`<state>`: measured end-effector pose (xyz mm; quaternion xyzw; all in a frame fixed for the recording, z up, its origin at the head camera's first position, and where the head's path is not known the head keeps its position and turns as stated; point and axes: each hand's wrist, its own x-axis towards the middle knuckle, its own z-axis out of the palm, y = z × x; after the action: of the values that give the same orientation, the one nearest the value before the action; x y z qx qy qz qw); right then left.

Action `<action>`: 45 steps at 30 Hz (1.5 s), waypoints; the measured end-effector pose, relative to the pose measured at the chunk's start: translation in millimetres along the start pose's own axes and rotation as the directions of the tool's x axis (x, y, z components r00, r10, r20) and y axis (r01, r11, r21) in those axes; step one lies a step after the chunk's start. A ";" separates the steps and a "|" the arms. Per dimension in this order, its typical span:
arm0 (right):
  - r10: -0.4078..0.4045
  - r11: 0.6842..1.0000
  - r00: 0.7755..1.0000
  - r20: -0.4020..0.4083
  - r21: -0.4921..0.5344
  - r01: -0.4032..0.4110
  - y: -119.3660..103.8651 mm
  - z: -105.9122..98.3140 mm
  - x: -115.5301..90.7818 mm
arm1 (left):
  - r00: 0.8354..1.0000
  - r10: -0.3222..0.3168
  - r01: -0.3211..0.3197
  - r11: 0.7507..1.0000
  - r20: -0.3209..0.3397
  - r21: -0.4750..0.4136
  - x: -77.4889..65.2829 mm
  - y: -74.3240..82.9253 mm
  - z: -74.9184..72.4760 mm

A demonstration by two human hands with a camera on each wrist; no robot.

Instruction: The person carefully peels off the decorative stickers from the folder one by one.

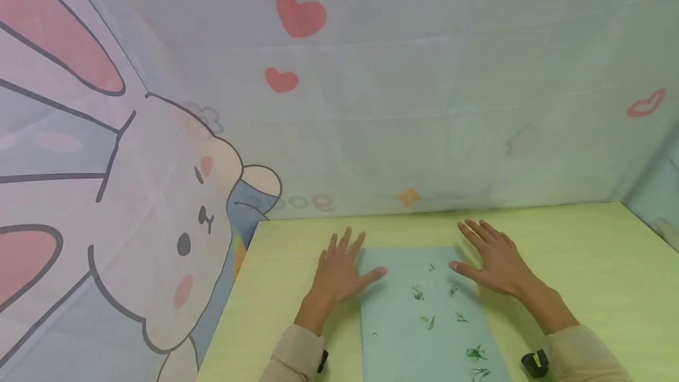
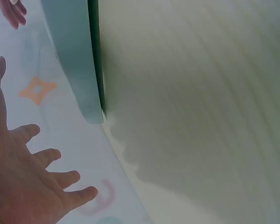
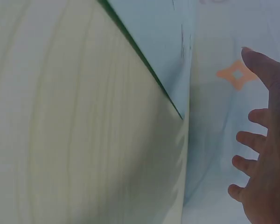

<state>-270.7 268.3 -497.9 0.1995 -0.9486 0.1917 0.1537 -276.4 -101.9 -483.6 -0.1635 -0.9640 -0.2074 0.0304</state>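
A pale blue-green, flat rectangular thing, folder-like (image 1: 403, 323), lies on the table, printed with small green plant sprigs. Its left side looks thick and rounded in the left wrist view (image 2: 74, 56), while its right edge is thin in the right wrist view (image 3: 154, 42). My left hand (image 1: 339, 273) is spread over its upper left edge, the thumb reaching above the cover. At the upper right corner my right hand (image 1: 498, 261) is held with fingers extended. Both hands are empty and appear raised above the table; contact with the cover cannot be made out.
The table (image 1: 583, 264) has a pale yellow wood-grain top. Behind it hangs a printed cloth (image 1: 403, 105) with hearts and a large rabbit, meeting the table's back edge. A dark strapped device (image 1: 534, 364) sits at the right wrist.
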 end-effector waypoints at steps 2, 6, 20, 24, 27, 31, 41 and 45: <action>-0.022 1.000 1.000 -0.012 0.007 0.022 -0.7 3.5 0.7 | 1.000 0.020 -0.020 1.000 0.000 0.000 0.8 1.7 1.1; -0.052 0.998 0.998 -0.031 0.017 0.053 -3.9 7.9 1.8 | 0.998 0.060 -0.060 0.998 0.007 0.004 2.3 6.2 2.9; -0.023 0.982 1.000 -0.004 0.188 0.024 -15.9 10.1 9.8 | 0.986 0.117 -0.122 0.992 0.117 0.032 7.4 40.7 -2.5; -0.015 0.961 1.000 0.009 0.276 0.012 -17.0 10.9 13.0 | 0.973 0.152 -0.153 0.988 0.172 -0.004 9.6 51.1 -5.2; -0.020 0.946 1.000 0.020 0.324 0.013 -17.1 12.6 15.5 | 0.966 0.169 -0.172 0.985 0.198 -0.002 11.8 56.9 -6.2; -0.036 0.931 0.998 0.042 0.366 0.018 -17.5 15.9 18.5 | 0.960 0.178 -0.191 0.981 0.217 0.039 15.3 61.3 -3.4; -0.084 0.925 0.993 0.082 0.377 0.047 -16.6 25.4 20.1 | 0.932 0.179 -0.242 0.954 0.314 0.176 24.3 65.1 20.6; -0.099 0.930 0.990 0.100 0.364 0.056 -17.3 28.8 19.9 | 0.924 0.159 -0.247 0.943 0.348 0.224 22.9 63.2 26.8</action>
<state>-286.7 235.1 -510.6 0.2726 -0.8961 0.3440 0.0664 -277.0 -29.5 -480.5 -0.2898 -0.9522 -0.0431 -0.0860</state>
